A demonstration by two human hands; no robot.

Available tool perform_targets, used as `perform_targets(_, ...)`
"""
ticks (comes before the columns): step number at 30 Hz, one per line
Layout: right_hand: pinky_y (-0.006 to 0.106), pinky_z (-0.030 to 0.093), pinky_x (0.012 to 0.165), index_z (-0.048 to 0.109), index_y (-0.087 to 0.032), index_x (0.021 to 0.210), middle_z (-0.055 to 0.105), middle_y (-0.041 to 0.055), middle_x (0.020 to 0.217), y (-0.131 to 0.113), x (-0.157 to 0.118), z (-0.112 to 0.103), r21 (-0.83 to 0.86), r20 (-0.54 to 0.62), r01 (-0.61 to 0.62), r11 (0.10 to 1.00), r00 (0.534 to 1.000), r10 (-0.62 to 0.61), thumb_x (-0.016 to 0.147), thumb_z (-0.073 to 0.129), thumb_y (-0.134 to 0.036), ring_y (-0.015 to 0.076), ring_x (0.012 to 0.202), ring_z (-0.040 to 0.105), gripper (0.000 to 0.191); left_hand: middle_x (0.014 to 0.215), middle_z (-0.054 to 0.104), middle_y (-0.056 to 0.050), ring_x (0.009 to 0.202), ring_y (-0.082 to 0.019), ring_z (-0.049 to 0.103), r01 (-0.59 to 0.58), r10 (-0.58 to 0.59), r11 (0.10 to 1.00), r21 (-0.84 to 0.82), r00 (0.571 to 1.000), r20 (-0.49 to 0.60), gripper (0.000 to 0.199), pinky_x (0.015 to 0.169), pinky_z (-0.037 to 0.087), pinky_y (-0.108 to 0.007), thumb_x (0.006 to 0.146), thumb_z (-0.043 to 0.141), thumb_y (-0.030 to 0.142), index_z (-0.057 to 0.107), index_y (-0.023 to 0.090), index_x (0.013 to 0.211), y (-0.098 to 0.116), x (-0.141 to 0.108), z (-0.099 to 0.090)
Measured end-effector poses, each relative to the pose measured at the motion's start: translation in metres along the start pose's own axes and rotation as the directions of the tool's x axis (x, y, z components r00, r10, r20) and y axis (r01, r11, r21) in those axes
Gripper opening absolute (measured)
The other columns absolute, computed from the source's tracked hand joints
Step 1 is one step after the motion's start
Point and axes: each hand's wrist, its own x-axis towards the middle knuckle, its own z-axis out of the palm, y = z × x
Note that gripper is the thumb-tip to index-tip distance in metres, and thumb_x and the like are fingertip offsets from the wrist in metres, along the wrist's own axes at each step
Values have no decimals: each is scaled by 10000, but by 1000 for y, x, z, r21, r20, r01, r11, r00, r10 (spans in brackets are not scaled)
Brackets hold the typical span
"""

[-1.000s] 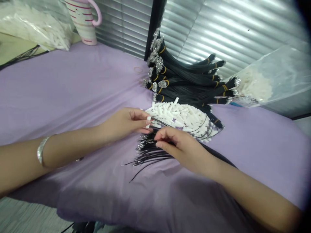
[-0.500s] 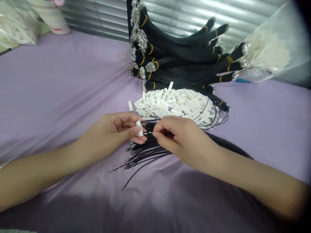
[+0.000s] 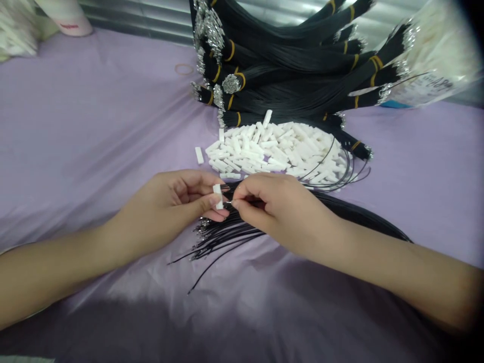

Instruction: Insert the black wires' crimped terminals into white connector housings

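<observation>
Between thumb and fingers, my left hand (image 3: 185, 197) grips a small white connector housing (image 3: 218, 196), held upright with black wires leading off its right side. My right hand (image 3: 270, 201) pinches a black wire close to its metal-tipped end, just right of the housing; whether the tip is inside cannot be made out. Beneath both hands lies a spread of loose black wires (image 3: 227, 237) with silvery terminals at their left ends. A heap of white connector housings (image 3: 280, 151) sits just beyond my hands.
Tied bundles of black wires (image 3: 287, 70) with yellow bands are stacked at the back. A clear bag (image 3: 446, 70) of pale pieces stands back right, another bag (image 3: 17, 30) back left beside a white cup (image 3: 70, 17). A single housing (image 3: 199, 156) and a rubber band (image 3: 183, 69) lie on the purple cloth (image 3: 94, 126).
My right hand has come slightly left, bringing the wire end closer to the housing. The view has shifted, so the bundles and heap appear higher. My left hand keeps its grip.
</observation>
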Motion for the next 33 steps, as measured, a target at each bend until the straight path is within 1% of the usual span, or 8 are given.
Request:
perform_targets(4,178,338,586,616,-121,697,572,-27,659,1,-2,3,23,-46,52,998,998,-51,790,571,-131,45,594,459,104,798,710,27,713,-114,693,-7,7,1000,5,1000,23,90,684,572,-140,802,630,153,646,161,891,-4,1,-2)
perform_targets(9,178,400,706,658,-156,819,621,-8,811,0,-4,-14,26,-139,149,989,980,-144,861,522,-146,68,770,547,143,800,691,19,733,-119,692,-19,19,1000,13,999,26,89,701,574,-155,812,629,194,639,158,893,-4,2,-3)
perform_targets(11,193,407,704,659,-177,839,631,-13,814,-2,-5,-19,3,-134,109,994,985,-108,855,545,-161,77,774,560,117,816,689,14,739,-120,692,-22,21,1000,19,999,28,107,700,574,-158,813,630,209,637,161,909,-4,3,-4)
perform_targets(13,194,411,651,632,-181,851,632,-31,763,-3,-5,-19,32,-90,24,999,996,-21,805,606,-146,73,704,567,63,821,690,13,748,-121,691,-16,15,999,29,999,33,119,706,572,-159,810,634,221,635,170,917,-5,3,-4)
perform_targets(16,185,401,559,550,-169,811,618,-50,689,-3,-4,-14,88,-39,-93,992,995,97,727,665,-114,68,612,559,152,824,695,5,747,-123,689,-5,4,999,54,1000,19,121,713,569,-165,803,641,232,635,174,910,-5,2,-5)
perform_targets(18,178,385,515,506,-166,763,604,-55,650,-3,-3,-12,91,-19,-130,987,991,132,713,667,-117,66,580,550,176,819,700,-3,738,-129,689,-2,2,998,70,1000,8,123,707,570,-173,799,642,233,637,173,906,-5,1,-6)
perform_targets(27,172,374,482,473,-167,740,606,-69,644,2,1,-11,57,-47,-100,993,994,103,703,691,-171,57,552,539,222,797,700,9,721,-113,687,-23,21,996,82,999,24,87,686,565,-144,800,640,210,634,164,874,-2,2,-3)
perform_targets(33,186,355,470,479,-168,731,600,-63,639,4,2,-12,37,-25,-108,993,994,109,703,674,-174,63,525,526,197,807,709,-2,706,-124,691,-12,12,995,97,1000,6,99,670,569,-148,781,654,180,645,157,876,0,3,-2)
